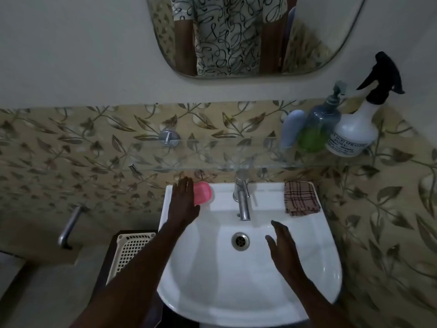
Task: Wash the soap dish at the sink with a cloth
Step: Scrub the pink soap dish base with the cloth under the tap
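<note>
Right hand (282, 247) hovers over the sink (307, 268), grip spread, empty. Left hand (183, 204), grip spread, overlaps the dish (203, 193) at the back-left corner, long axis front-to-back. Cloth (301, 198) lies back-right.

Glossy white ceramic sink (314, 256), shiny metal tap (242, 200), pink plastic soap dish (203, 192), checked woven cloth (300, 198), clear glass shelf (212, 152)

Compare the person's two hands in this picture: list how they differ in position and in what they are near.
The left hand is stretched to the sink's back left corner, beside the pink soap dish; the right hand hovers over the basin, right of the drain. The left hand lies flat, palm down; the right hand is turned more edge-on. The checked cloth lies nearer the right hand. Both hands are open and hold nothing.
</note>
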